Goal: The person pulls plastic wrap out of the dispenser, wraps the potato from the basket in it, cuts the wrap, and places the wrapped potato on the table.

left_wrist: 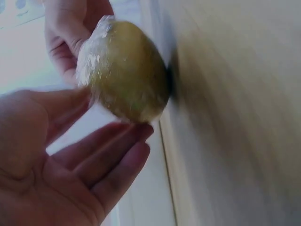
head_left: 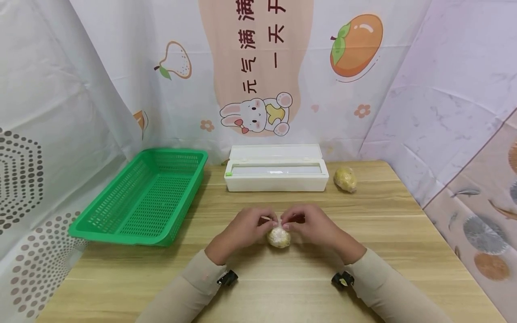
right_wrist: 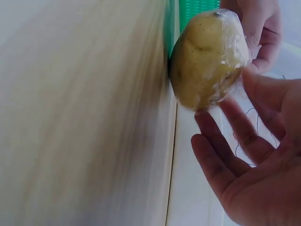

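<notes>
A yellow-brown potato wrapped in clear cling film sits on the wooden table between the two hands. My left hand pinches the gathered film at its top between thumb and index finger, from the left. From the other side my right hand pinches the film in the same way, close to the left fingertips. In the left wrist view the cling film looks crumpled and shiny on the potato's upper side. The right wrist view shows the potato with the other fingers of the right hand spread near it.
A green plastic basket stands on the left of the table. Behind the hands is a white cling film box with its lid raised. Another wrapped potato lies right of the box. A printed curtain hangs along the back.
</notes>
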Action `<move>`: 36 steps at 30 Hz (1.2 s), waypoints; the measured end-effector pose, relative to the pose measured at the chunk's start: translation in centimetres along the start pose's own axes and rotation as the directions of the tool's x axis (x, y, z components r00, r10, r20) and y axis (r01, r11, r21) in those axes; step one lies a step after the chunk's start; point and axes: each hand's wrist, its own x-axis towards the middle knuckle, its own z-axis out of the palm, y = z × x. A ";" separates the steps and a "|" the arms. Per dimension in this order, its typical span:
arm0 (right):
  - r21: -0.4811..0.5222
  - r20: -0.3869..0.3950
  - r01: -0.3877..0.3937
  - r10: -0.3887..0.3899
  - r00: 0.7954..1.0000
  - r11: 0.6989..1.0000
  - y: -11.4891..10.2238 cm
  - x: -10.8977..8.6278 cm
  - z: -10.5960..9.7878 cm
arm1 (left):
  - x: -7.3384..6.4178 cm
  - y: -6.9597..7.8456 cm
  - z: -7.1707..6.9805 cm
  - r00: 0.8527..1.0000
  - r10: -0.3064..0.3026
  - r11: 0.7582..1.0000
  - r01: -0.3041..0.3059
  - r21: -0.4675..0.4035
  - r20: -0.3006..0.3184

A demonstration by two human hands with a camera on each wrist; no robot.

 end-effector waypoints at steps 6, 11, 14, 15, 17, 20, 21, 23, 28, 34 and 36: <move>-0.006 0.003 -0.045 0.045 0.999 0.999 0.3 -0.1 -0.2 | -0.2 -0.2 -0.9 0.993 0.046 0.998 -0.041 -0.047 0.113; -0.019 0.071 -0.022 0.023 0.997 1.000 0.0 -0.2 -1.0 | -0.3 -0.4 -1.2 0.988 0.064 0.997 -0.057 -0.054 0.140; 0.018 0.127 0.030 -0.032 0.991 0.999 -0.1 -0.2 -1.4 | -0.3 -0.5 -1.3 0.991 0.038 0.997 -0.030 -0.072 0.124; 0.030 0.145 0.051 -0.055 0.988 0.998 -0.1 -0.2 -1.5 | -0.3 -0.5 -1.3 0.993 0.027 0.997 -0.017 -0.080 0.116; 0.039 0.177 0.088 -0.094 0.980 0.995 -0.1 -0.2 -1.5 | -0.2 -0.6 -1.3 0.995 0.002 0.995 0.008 -0.099 0.102; 0.011 0.215 0.118 -0.118 0.970 0.993 -0.2 -0.3 -1.4 | -0.2 -0.8 -1.3 0.996 -0.035 0.991 0.045 -0.122 0.086; -0.008 0.222 0.127 -0.122 0.967 0.992 -0.3 -0.3 -1.3 | -0.2 -0.9 -1.4 0.996 -0.043 0.990 0.054 -0.130 0.084; -0.078 0.226 0.139 -0.118 0.967 0.987 -0.4 -0.4 -1.0 | -0.2 -1.0 -1.4 0.996 -0.047 0.990 0.057 -0.127 0.079; -0.254 0.183 0.155 -0.110 0.977 0.955 -0.8 -0.4 -0.5 | 0.0 -1.3 -1.5 0.998 -0.015 0.997 0.019 -0.072 0.065; -0.283 0.127 0.123 -0.090 0.988 0.951 -0.8 -0.4 -0.2 | 0.2 -1.4 -1.3 0.999 -0.003 0.999 0.006 -0.054 0.042; -0.300 0.120 0.119 -0.087 0.989 0.947 -0.7 -0.4 -0.1 | 0.3 -1.4 -1.2 0.999 -0.006 0.998 0.008 -0.059 0.034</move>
